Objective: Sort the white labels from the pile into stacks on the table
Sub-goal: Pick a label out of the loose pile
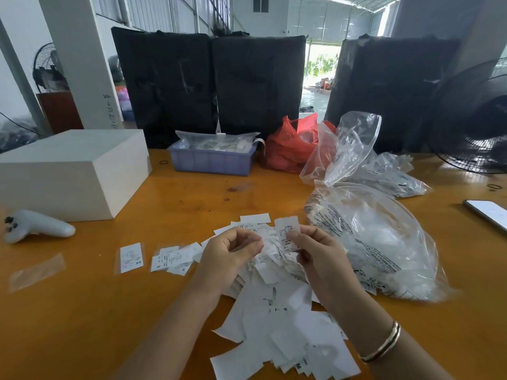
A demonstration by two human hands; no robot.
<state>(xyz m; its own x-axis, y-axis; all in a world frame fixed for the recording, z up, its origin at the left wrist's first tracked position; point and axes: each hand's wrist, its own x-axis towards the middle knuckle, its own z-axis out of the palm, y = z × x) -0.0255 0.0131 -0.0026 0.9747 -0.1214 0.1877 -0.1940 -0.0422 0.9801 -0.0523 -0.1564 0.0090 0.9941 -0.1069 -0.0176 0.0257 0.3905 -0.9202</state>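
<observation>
The right hand (315, 250) pinches one label (286, 231) upright above the pile (277, 303), printed face toward the camera, probably so its size mark can be read before it goes to a stack. The left hand (233, 253) hovers beside it, fingers curled; whether its grip holds a label I cannot tell (the fingers hide whatever lies inside).

The pile sits on the tabletop (109, 311) right before the person, within reach of both hands, its labels too many and too overlapped to count. Left of it lie two sorted groups: a single XS label (131, 257) in a clear sleeve, and just beside it a loose S stack (172, 259) of several labels. One empty clear sleeve (37, 271) lies further left. To the right a clear bag (378, 242) is slumped near the pile, likely the source of the labels.
</observation>
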